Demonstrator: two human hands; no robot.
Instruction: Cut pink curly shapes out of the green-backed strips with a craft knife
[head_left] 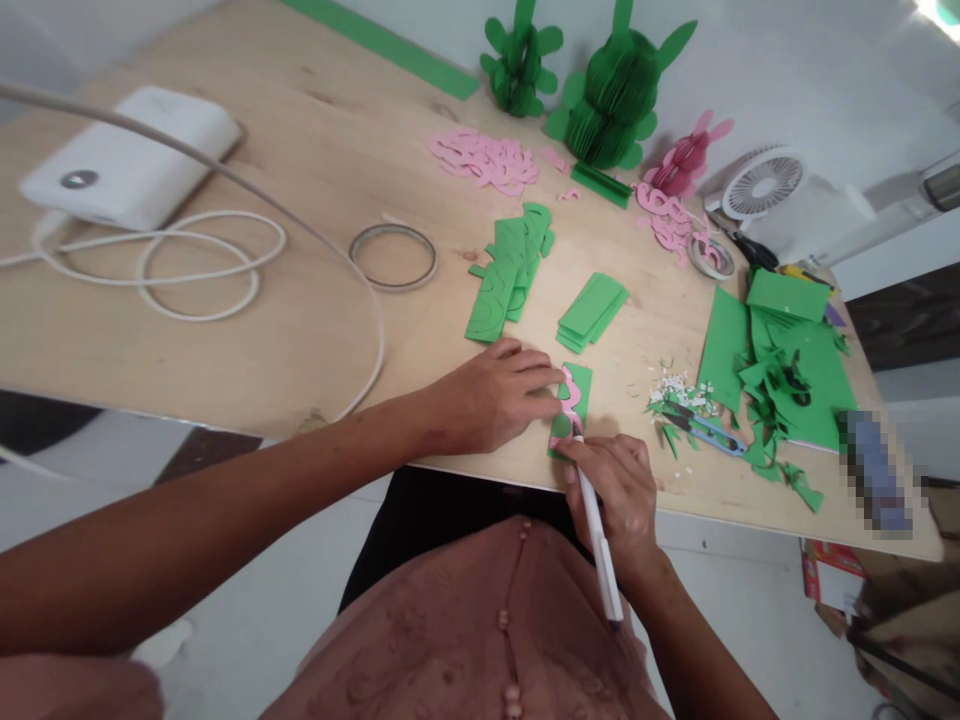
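Observation:
A curved pink paper cutout point(572, 388) lies on a small green paper strip point(583, 379) near the table's front edge. The fingertips of my left hand point(501, 397) rest on the left side of the cutout and strip, spread a little and holding nothing. In my right hand point(616, 490) is a white pen point(594, 520), its tip down at the lower part of the pink cutout. Just beyond the strip sits a stack of blank green strips point(592, 310). Left of that, green strips with drawn curves point(501, 275) lie in an overlapping pile.
Pink cutouts point(487, 160), green paper rabbits point(616, 100) and a pink one point(681, 160) are at the back. Blue snips point(709, 430) lie by green scraps point(772, 400) at right. At left are a tape roll point(393, 257), white cable point(217, 262) and power bank point(142, 155).

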